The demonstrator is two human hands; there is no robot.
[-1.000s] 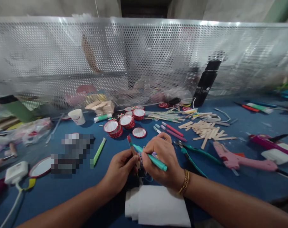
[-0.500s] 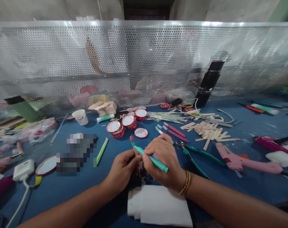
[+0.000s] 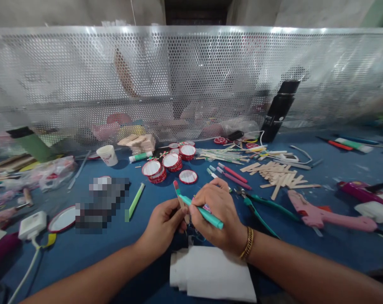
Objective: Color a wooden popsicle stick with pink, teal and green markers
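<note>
My left hand is closed around a wooden stick with a red tip, held upright over the blue table. My right hand grips a teal pen-like tool whose point rests against the stick. A small colourful piece shows under my right fingers; what it is cannot be made out. A white folded sheet lies just below both hands.
Several red-rimmed round lids sit ahead, with loose wooden sticks to the right. Teal pliers and a pink glue gun lie right of my hands. A green stick, white charger, paper cup and perforated metal screen are also there.
Both hands keep the same grip and stay almost still. The view has shifted slightly, so table items sit a little further right than a second ago.
</note>
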